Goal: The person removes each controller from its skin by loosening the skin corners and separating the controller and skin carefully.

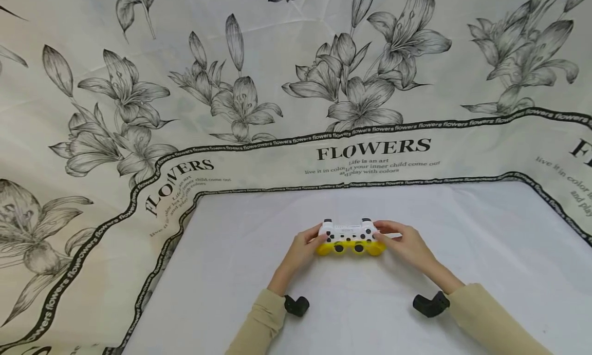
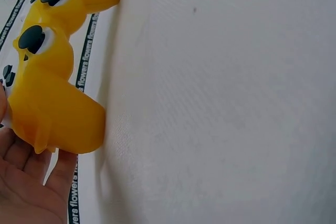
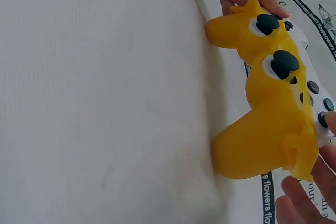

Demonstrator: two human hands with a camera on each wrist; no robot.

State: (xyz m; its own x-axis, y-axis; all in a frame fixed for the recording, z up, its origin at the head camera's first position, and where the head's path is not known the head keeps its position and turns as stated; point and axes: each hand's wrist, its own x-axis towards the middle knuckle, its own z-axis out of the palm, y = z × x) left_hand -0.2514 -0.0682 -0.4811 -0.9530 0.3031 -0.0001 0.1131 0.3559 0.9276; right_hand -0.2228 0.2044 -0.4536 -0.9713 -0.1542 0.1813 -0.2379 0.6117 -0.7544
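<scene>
A white game controller [image 1: 348,231] with black buttons and two black thumbsticks is held between both hands, just over the white tabletop. A yellow rubbery cover [image 2: 58,111] wraps its grips and lower side, and its grip ends come close to the surface. My left hand [image 1: 303,246] grips the left end, with the thumb by the direction buttons and the fingers behind. At the other end, my right hand [image 1: 409,246] pinches the controller, its thumb at the round buttons [image 3: 328,104] and its fingers behind the cover. The controller's underside is hidden.
White cloth [image 1: 361,314] covers the table. Behind and to the left stands a fabric screen [image 1: 259,170] with flower drawings and printed lettering. A black wrist device [image 1: 297,305] sits at the left sleeve, and another black device [image 1: 431,304] at the right sleeve.
</scene>
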